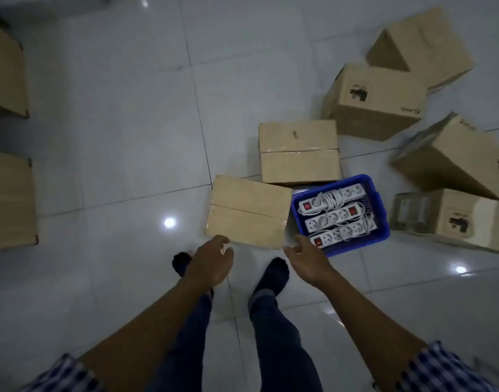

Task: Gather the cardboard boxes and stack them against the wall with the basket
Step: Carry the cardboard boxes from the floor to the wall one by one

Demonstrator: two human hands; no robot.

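A closed cardboard box (247, 212) lies on the tiled floor just ahead of my feet. My left hand (211, 261) hovers open at its near left corner. My right hand (306, 260) is open at its near right corner, beside a blue basket (381, 210) holding white power strips. A second sealed box (298, 152) sits behind the first. Several more cardboard boxes, one (375, 101) with a black print, lie tumbled at the right. Neither hand holds anything.
Two more cardboard boxes (9, 199) stand at the left edge, one (5, 72) above the other in view. Glossy grey floor tiles (123, 137) stretch between left and right groups. My feet in dark socks (272, 274) stand just behind the nearest box.
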